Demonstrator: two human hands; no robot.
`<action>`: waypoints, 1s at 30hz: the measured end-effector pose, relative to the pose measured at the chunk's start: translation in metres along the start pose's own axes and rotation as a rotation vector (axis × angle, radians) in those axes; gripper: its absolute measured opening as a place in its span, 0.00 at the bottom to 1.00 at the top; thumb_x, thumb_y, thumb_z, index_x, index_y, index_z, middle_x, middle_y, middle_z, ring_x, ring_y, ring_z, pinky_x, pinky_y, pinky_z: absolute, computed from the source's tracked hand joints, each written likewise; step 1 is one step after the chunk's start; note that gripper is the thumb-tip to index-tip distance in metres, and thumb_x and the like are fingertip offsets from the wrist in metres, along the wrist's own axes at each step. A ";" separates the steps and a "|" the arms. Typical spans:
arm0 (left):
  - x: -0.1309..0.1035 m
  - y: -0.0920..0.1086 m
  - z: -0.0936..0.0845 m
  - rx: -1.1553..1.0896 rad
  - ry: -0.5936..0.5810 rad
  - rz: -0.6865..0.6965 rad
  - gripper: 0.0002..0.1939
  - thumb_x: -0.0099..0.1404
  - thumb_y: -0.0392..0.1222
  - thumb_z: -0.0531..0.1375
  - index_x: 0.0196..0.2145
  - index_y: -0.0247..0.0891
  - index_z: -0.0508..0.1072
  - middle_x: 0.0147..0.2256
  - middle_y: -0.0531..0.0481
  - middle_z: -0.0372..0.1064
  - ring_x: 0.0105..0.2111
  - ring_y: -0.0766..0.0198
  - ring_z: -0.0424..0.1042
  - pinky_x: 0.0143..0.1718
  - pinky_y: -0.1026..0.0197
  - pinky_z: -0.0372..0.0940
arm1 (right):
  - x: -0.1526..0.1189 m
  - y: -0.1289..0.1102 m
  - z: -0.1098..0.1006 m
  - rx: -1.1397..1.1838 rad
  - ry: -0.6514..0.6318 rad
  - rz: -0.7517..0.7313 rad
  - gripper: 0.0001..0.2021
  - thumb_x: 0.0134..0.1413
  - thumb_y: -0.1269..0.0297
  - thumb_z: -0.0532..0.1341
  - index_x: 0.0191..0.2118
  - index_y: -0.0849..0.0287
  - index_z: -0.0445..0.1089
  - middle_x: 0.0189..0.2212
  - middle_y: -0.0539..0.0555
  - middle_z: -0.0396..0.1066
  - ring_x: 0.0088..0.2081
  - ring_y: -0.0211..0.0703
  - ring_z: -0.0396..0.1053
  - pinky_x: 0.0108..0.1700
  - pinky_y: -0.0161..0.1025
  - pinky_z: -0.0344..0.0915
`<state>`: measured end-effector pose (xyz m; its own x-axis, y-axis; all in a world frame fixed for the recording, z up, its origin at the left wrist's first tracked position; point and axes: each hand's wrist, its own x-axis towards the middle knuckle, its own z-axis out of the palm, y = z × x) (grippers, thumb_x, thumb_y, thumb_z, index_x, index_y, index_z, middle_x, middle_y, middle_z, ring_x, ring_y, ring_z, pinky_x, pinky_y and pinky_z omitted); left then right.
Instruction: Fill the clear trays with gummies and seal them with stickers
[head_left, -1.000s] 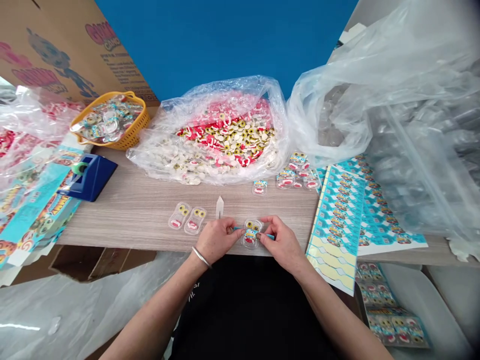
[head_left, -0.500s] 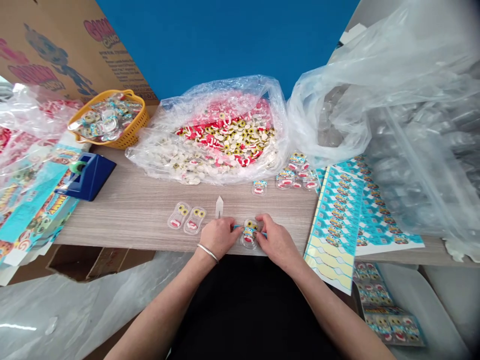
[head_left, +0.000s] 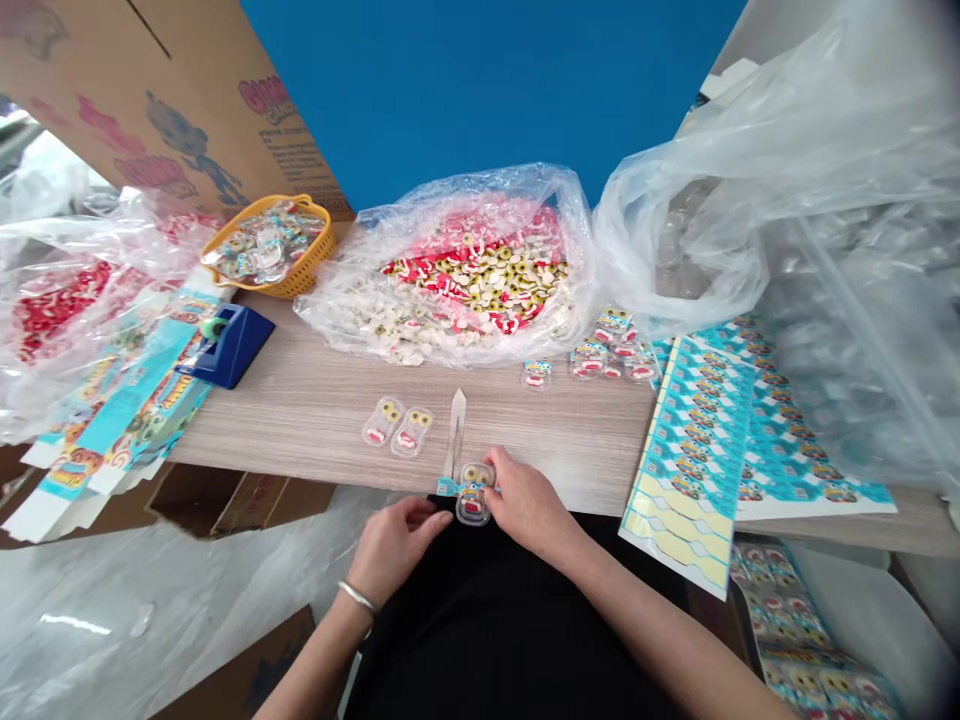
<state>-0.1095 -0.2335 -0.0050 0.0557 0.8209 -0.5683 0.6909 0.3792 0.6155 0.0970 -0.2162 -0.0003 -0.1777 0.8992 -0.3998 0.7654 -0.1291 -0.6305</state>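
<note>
My right hand (head_left: 529, 500) pinches a small clear plastic candy pack (head_left: 474, 505) at the table's front edge. Yellow-and-black candy eyes and red-and-white candy lips show inside it, and a blue printed label crosses its middle. One end of that label (head_left: 447, 487) sticks out on the left. My left hand (head_left: 397, 540) is just left of the pack, thumb and forefinger slightly apart, holding nothing I can see. Behind the pack lies a pointed metal blade (head_left: 456, 425), its lower end hidden. Two unlabelled candy packs, a left one (head_left: 382, 421) and a right one (head_left: 412, 431), lie further left.
A bag of loose candies (head_left: 480, 280) lies at the back. Label sheets (head_left: 686, 450) overhang the front edge at right, near labelled packs (head_left: 589, 358). A yellow basket (head_left: 304, 270) and a blue tape dispenser (head_left: 244, 345) stand left. Clear plastic bags (head_left: 847, 330) fill the right.
My left hand has moved off the label and back toward me, its fingers loosened. The pack, in my right hand, has shifted left and nearer the blade. The camera view has turned slightly left.
</note>
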 end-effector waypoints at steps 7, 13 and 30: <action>0.002 -0.006 0.039 -0.900 -0.035 -0.211 0.22 0.46 0.53 0.72 0.32 0.32 0.75 0.28 0.48 0.75 0.26 0.67 0.71 0.33 0.63 0.66 | 0.001 -0.009 0.016 -0.022 -0.020 -0.076 0.12 0.52 0.73 0.58 0.43 0.56 0.64 0.33 0.54 0.74 0.35 0.45 0.71 0.34 0.37 0.54; -0.008 0.005 0.036 -1.002 -0.067 -0.095 0.19 0.47 0.46 0.73 0.33 0.33 0.75 0.28 0.51 0.75 0.28 0.68 0.69 0.33 0.66 0.63 | 0.000 -0.005 0.005 0.199 -0.071 -0.129 0.11 0.48 0.72 0.60 0.40 0.57 0.68 0.27 0.48 0.70 0.29 0.39 0.67 0.31 0.34 0.55; 0.000 0.080 0.019 -1.152 -0.218 0.052 0.11 0.52 0.42 0.71 0.29 0.33 0.75 0.24 0.52 0.72 0.24 0.71 0.67 0.29 0.67 0.64 | -0.031 0.024 -0.046 0.931 -0.010 -0.074 0.15 0.53 0.50 0.64 0.31 0.58 0.69 0.20 0.44 0.60 0.19 0.31 0.53 0.21 0.31 0.50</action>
<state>-0.0409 -0.2113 0.0341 0.2643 0.7988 -0.5404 -0.3704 0.6014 0.7079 0.1489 -0.2277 0.0274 -0.2146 0.9154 -0.3405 -0.0510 -0.3587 -0.9321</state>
